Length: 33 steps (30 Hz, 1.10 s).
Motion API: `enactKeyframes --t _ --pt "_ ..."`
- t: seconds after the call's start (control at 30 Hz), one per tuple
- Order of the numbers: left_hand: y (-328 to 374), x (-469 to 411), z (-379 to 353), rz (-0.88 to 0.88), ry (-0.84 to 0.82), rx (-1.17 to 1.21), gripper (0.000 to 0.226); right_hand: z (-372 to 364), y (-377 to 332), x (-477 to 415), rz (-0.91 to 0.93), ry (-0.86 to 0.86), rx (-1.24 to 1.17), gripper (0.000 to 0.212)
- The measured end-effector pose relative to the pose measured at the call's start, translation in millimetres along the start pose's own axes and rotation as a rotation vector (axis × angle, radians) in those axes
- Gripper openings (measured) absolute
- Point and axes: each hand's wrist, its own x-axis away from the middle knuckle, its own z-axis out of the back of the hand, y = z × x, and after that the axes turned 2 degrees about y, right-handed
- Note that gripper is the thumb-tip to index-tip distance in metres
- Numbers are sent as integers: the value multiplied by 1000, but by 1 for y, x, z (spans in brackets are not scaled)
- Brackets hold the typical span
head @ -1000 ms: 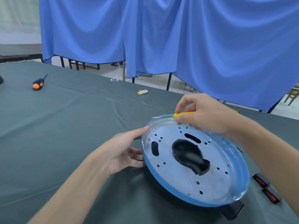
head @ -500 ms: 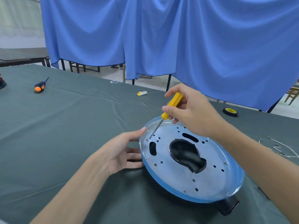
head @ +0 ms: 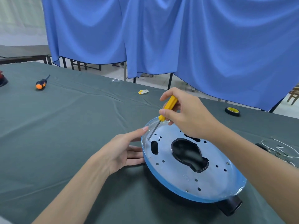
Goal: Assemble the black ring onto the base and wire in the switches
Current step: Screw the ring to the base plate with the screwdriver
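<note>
Where the base (head: 178, 173) lies: lower right of the frame, on green cloth (head: 64, 126).
Right hand (head: 191, 118): fingers curled round yellow screwdriver (head: 169, 105), tip at the base's left rim.
Left hand (head: 119, 151): fingers straight, touching that rim.

Silver base plate (head: 181, 168) with translucent blue rim, black ring (head: 229, 207) beneath, yellow-handled screwdriver (head: 168, 107), orange-and-black screwdriver (head: 40, 84), plain dark green tablecloth (head: 64, 126), blue curtain (head: 178, 38)
</note>
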Motion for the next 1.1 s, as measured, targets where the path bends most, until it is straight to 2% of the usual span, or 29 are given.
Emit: enactKeyframes --t 0.23,0.5,0.73,0.83,1.1 --pt "-2 -1 1 -1 -2 2 69 1 1 -5 -37 8 -44 17" --pt "-1 -1 1 -8 -8 3 66 4 -4 -6 -15 -88 3 16" --pt "-1 -2 -3 -18 19 5 70 21 -23 -20 90 -335 167 12" --pt "0 -2 -2 -10 13 9 68 21 -29 -30 70 -379 218 10" --pt "0 -3 -1 -32 -4 1 69 9 -38 -31 -93 -327 268 14"
